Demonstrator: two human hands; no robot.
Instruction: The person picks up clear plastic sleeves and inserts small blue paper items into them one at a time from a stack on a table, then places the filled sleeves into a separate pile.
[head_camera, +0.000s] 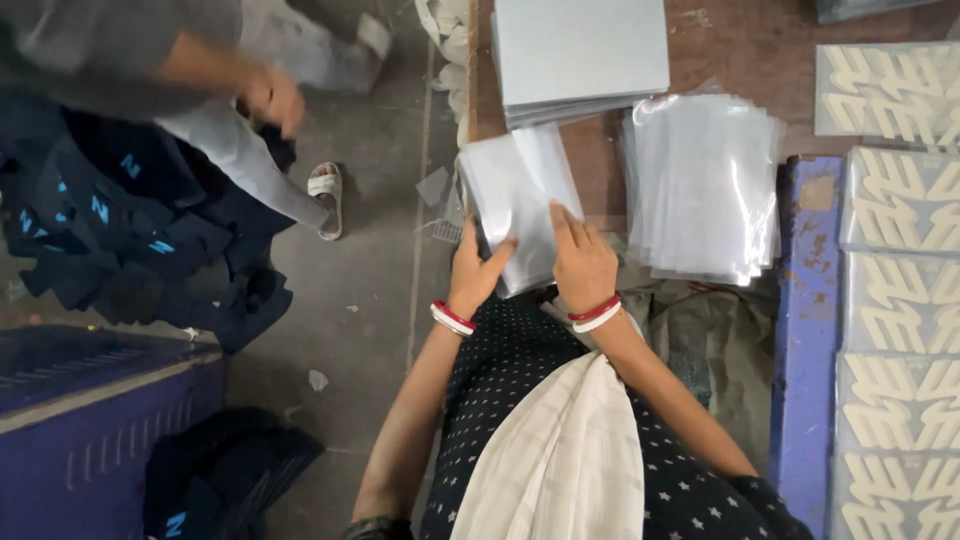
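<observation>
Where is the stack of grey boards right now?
The stack of grey boards lies at the top centre of the head view, on the wooden table, just above the pile of clear bags.

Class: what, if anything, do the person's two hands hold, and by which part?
Both the left hand and right hand hold one clear plastic bag by its near edge.

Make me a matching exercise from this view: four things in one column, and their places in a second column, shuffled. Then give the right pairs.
Things:
1. clear plastic bag
2. stack of grey boards
3. pile of clear bags
4. sandal

Places:
A. on the concrete floor, left of the table
B. held between the left hand and right hand
C. at the far end of the table, top of the picture
D. lying on the table, right of the hands

Pairs: 1-B, 2-C, 3-D, 4-A
</observation>
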